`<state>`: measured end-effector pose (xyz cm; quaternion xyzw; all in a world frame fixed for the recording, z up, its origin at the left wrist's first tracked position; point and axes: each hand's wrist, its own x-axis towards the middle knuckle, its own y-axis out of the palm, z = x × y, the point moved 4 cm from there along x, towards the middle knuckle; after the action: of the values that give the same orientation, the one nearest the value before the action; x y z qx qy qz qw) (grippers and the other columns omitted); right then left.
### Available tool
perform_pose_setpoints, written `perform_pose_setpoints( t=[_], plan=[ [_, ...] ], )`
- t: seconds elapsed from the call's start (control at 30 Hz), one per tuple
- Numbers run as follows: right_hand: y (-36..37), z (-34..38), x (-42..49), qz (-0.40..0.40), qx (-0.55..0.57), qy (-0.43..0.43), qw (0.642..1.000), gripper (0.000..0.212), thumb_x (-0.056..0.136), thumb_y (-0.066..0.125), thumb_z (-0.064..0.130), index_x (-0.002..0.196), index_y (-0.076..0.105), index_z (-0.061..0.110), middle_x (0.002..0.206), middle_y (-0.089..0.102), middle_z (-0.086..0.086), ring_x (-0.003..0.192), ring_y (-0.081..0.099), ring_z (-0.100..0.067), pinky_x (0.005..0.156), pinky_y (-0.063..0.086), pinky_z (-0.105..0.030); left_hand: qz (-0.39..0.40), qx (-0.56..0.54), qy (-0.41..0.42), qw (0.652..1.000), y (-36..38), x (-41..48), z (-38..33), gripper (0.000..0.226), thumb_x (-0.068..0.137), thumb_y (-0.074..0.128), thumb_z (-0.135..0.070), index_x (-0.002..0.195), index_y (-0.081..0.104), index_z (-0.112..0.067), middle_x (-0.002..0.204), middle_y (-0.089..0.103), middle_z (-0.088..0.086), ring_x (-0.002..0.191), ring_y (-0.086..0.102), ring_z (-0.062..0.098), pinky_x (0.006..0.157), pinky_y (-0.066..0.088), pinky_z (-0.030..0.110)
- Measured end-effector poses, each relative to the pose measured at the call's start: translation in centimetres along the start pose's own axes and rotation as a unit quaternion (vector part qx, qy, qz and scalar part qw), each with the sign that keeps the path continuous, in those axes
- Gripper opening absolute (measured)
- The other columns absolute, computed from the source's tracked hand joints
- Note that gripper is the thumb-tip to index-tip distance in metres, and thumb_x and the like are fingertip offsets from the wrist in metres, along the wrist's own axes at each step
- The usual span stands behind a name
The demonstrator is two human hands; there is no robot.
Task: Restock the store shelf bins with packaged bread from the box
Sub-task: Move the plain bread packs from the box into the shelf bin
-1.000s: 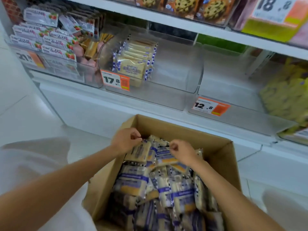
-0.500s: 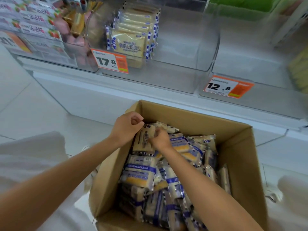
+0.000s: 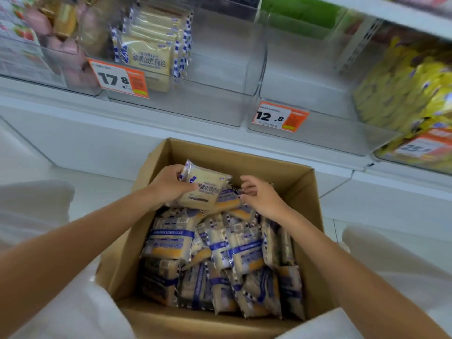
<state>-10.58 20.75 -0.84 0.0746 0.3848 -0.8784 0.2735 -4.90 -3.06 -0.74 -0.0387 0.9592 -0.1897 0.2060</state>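
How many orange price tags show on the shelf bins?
3: the 17.8 tag on the bin holding bread, the 12.8 tag on the clear bin right of it, and a blurred 25 tag far right. More may be hidden at left.

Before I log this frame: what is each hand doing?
Left hand: closed on a bread packet, over the box.
Right hand: open, fingers loosely curled, holding nothing.

one left hand (image 3: 168, 185), one right hand (image 3: 264, 199); one bread pack (image 3: 204, 189) in the left; one box (image 3: 305, 192) beneath; three price tags (image 3: 117, 80) beyond them.
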Motion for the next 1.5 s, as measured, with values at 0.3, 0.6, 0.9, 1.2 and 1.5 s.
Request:
perform_pose_setpoints(
  t=[0.3,0.6,0.9,1.2,1.5],
  plan=[
    [5.9,-7.1,-0.7,0.256,-0.268,-0.001,0.929,0.03,0.086,0.07,0.017,0.113,0.058,0.023,0.106,0.058,0.002,0.098,0.055,-0.019,0.081,0.04,-0.031,-0.01,-0.059,-0.041,0.997,1.0,0.7,1.6,0.035,0.091,0.069,-0.017,0.124,0.057,-0.016,0.107,0.071,0.0,0.075,0.068,0.004,0.051,0.049,0.016],
    [5.3,-6.1,1.5,0.115,-0.091,0.042,0.988,0.079,0.077,0.078,0.05,0.139,0.039,0.022,0.141,0.037,0.005,0.133,0.037,-0.016,0.106,0.04,-0.034,-0.105,-0.045,-0.041,0.993,0.4,1.1,1.4,0.027,0.09,0.07,-0.019,0.114,0.059,-0.014,0.106,0.067,-0.002,0.093,0.066,0.013,0.062,0.056,0.029],
    [10.2,-3.8,0.6,0.026,-0.251,0.077,0.965,0.114,0.067,0.052,0.087,0.148,0.028,0.011,0.157,0.017,-0.009,0.146,0.015,-0.032,0.114,0.025,-0.055,-0.126,-0.04,-0.045,0.99,-0.1,0.9,1.7,0.032,0.093,0.066,-0.019,0.124,0.058,-0.015,0.118,0.067,0.002,0.098,0.063,0.017,0.055,0.047,0.018],
    [1.7,-0.8,1.9,0.041,0.108,0.088,0.989,0.013,0.089,0.06,0.023,0.1,0.062,0.017,0.104,0.067,-0.006,0.084,0.063,-0.021,0.065,0.048,-0.034,-0.126,-0.075,-0.032,0.989,-1.2,1.1,0.4,0.031,0.095,0.063,-0.012,0.124,0.054,-0.013,0.123,0.064,0.007,0.111,0.064,0.028,0.059,0.051,0.025],
    [-4.0,7.9,2.5,0.012,0.274,0.044,0.961,0.02,0.091,0.064,0.01,0.111,0.067,0.01,0.106,0.067,-0.008,0.1,0.061,-0.025,0.089,0.051,-0.043,0.045,-0.175,0.005,0.983,-1.6,0.0,-4.5,0.064,0.093,0.041,-0.069,0.112,0.064,-0.013,0.1,0.074,0.003,0.09,0.068,0.016,0.079,0.053,0.025]
  ],
)
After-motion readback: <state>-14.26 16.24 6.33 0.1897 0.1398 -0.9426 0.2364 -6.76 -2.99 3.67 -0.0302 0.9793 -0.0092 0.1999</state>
